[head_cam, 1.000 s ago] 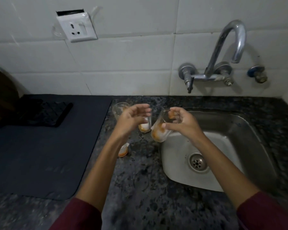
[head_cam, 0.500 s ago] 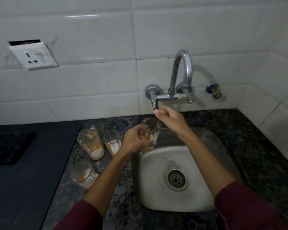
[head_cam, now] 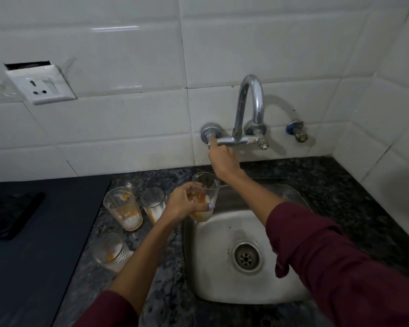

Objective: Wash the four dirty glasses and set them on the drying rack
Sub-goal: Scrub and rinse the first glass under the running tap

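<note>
My left hand grips a clear glass stained orange inside, holding it upright over the sink's back left corner. My right hand is closed around the tap handle at the left end of the wall tap. Three more dirty glasses stand on the dark stone counter left of the sink: a tall one, a smaller one partly behind my left hand, and a short one nearest me. No water shows at the spout.
The steel sink with a round drain sits in a speckled counter. A dark mat covers the counter at left, with a black rack-like object on it. A wall socket and a second valve are on the tiles.
The glass passed from my right hand to my left. My right hand rose to the tap and closed on its handle. The camera swung right and closer to the sink.
</note>
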Available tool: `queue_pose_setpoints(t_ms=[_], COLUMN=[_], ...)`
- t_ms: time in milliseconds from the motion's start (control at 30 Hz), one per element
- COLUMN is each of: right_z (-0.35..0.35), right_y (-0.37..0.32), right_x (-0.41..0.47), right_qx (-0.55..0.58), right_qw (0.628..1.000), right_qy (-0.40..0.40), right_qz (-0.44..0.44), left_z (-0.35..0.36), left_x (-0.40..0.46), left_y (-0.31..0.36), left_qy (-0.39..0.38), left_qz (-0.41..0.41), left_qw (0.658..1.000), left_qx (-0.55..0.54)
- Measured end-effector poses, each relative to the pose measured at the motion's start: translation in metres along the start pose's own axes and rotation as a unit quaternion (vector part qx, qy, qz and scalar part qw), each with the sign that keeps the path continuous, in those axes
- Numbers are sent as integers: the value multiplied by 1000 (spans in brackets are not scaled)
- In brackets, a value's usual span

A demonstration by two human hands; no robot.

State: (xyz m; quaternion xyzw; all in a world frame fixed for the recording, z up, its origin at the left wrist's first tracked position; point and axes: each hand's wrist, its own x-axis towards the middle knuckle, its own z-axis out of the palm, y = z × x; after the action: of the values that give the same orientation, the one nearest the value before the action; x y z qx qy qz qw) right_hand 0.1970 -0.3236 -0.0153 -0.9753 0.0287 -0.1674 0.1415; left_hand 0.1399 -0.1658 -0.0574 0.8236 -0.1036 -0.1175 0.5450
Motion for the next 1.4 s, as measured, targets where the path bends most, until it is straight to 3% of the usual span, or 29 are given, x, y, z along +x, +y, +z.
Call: queue_pose_setpoints(t_ms=[100,233,467,667,767,833,933,1033,1133,1200,1267,1333,1400], right_z=[-1,-14,-36,-43,-44,-44,-49,-51,-43,-38,-35,-34,-39], right_y=[2,11,38,71,77,76,68,58,63,76,87,88,79], right_x=[0,-12,-106,-121,-115,-111,-103,-104,-118,-128,-131,-129,-124], right_qx=[-16,87,198,86,89,152,265,348,438,388,296,309,422], right_qw=[999,993,978,986,978,975,955,923,884,898,925,926,886], right_qy=[-10,-78,53,-106,-163,-158,-106,-67,-130,-206,-233,-217,-187], right_qz=[-37,-9,-34,-95,-90,-34,74,151,100,17,-39,-17,55], left_z=[3,9,32,59,67,71,76,84,83,76,71,74,81], left_x=[-1,-1,12,17,22,22,14,5,6,8,10,15,18], left_y=[-2,-3,3,6,6,7,5,-3,2,13,20,22,23], left_qy=[-3,-9,-49,-102,-106,-75,16,30,9,-64,-149,-177,-133], left_qz=[-5,-1,26,44,30,4,-18,-35,-88,-157,-216,-232,-192], left_qw=[1000,999,998,994,993,991,974,941,908,889,876,864,856], left_qx=[-14,-34,-27,2,-41,-107,-227,-336,-411,-426,-405,-411,-461])
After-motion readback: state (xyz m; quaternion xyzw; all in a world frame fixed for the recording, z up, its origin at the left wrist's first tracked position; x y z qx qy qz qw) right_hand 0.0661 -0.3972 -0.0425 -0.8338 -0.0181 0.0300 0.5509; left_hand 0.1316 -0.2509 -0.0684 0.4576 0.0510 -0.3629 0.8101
